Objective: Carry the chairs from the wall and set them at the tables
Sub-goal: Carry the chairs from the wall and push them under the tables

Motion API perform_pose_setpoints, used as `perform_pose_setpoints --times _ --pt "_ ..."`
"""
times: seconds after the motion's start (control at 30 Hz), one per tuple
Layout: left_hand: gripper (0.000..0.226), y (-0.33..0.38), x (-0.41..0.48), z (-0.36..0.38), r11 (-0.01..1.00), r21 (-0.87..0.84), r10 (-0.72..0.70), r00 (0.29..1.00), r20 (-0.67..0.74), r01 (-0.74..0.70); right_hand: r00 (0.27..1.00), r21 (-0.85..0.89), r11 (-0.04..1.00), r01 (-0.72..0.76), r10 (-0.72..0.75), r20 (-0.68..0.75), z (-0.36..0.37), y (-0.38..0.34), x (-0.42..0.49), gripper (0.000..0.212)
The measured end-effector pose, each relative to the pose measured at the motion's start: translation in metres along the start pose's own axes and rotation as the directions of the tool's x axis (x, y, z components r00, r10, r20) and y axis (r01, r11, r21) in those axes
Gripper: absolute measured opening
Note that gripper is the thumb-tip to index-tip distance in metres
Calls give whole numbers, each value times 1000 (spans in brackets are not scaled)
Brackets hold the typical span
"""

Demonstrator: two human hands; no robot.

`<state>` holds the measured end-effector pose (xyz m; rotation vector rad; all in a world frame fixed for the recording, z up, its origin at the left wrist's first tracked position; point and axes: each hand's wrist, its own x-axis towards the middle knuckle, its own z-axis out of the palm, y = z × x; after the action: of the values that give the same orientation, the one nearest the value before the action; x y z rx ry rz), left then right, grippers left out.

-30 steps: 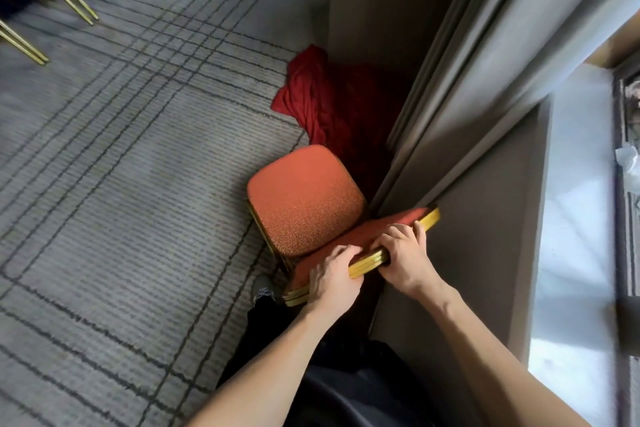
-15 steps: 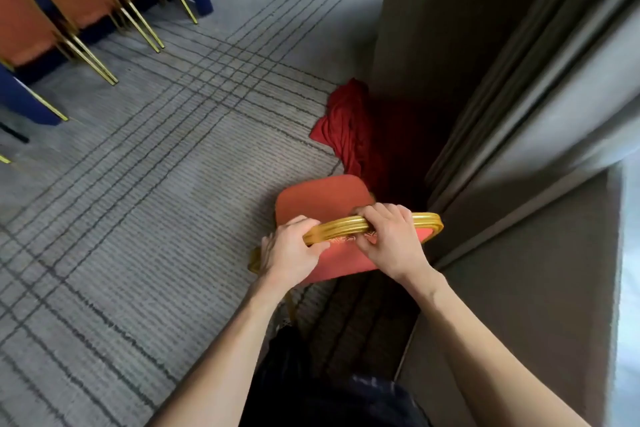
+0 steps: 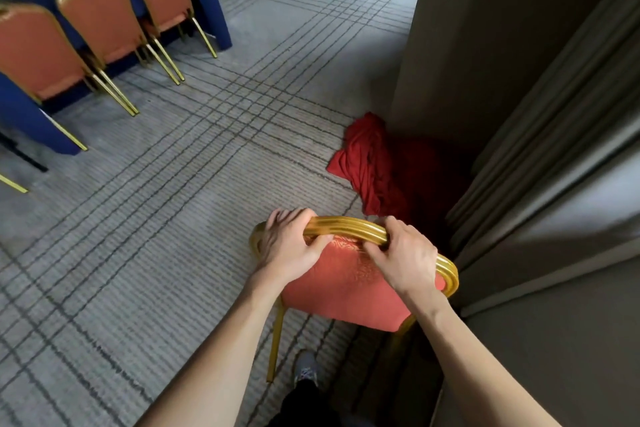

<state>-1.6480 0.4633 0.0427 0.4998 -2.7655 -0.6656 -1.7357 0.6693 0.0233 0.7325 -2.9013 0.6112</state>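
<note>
Currently listed: one chair [image 3: 346, 284], lower centre of the frame, close beside the wall [image 3: 467, 45] at right, its back toward you. You cannot tell whether its feet are off the carpet [image 3: 173, 218]; only one leg [image 3: 277, 340] shows plainly.

Hold: your left hand [image 3: 291, 250] is curled over the left end of the gold top rail [image 3: 346, 229], fingers wrapped to the far side, thumb on the near side. Your right hand [image 3: 405, 260] grips the same rail further right, fingers over it. Both are closed firmly on the rail; neither is free.

Handling, as judged: metal tube frame, rigid, so it should not flex when lifted by the rail. Weight is likely moderate and manageable with two hands. The ribbed rail gives purchase, though polished metal may slip in a damp palm. The red padding is soft and no place to grip. With both hands high, expect the seat and legs to swing below; a hand moved down to the seat edge would steady it.

Destination: blue-draped table [image 3: 211, 10], upper left of the frame, with three matching chairs [image 3: 100, 17] tucked along it, well apart from yours.

Obstacles: red cloth [image 3: 374, 163] heaped on the carpet just beyond the chair, against the wall; the legs could catch it. Your shoe [image 3: 306, 367] sits near the visible leg.
</note>
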Motion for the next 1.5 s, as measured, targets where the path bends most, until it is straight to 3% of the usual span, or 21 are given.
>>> perform_pose_setpoints --times 0.23,0.37,0.5,0.67,0.8,0.9,0.97,1.23,1.5 --pt "37 5 62 10 998 56 1 992 127 -8 990 -26 990 -141 141 -1 -5 4 51 61" --pt "46 6 88 15 996 92 -26 986 165 11 985 -53 984 -173 171 -32 -5 3 68 50" --pt "50 7 102 26 987 160 -6 993 118 -13 967 -106 961 -256 256 -14 -6 3 84 36" --pt "50 5 128 35 993 115 4 997 76 -13 947 -145 936 -321 319 -37 -3 4 111 36" --pt "51 17 149 32 982 167 -108 983 146 83 949 -138 944 -298 277 -154 5 12 130 43" --pt "52 16 173 36 976 197 -118 987 107 96 949 -117 954 -277 253 -186 12 17 157 45" --pt "53 14 197 41 976 204 -94 993 68 79 951 -121 952 -282 260 -169 13 22 180 42" --pt "56 11 297 46 987 154 -68 972 226 33 956 -182 941 -284 293 22 9 40 274 44" --pt "54 -12 337 27 969 148 -215 969 124 196 976 -180 980 -83 116 183 21 20 359 43"
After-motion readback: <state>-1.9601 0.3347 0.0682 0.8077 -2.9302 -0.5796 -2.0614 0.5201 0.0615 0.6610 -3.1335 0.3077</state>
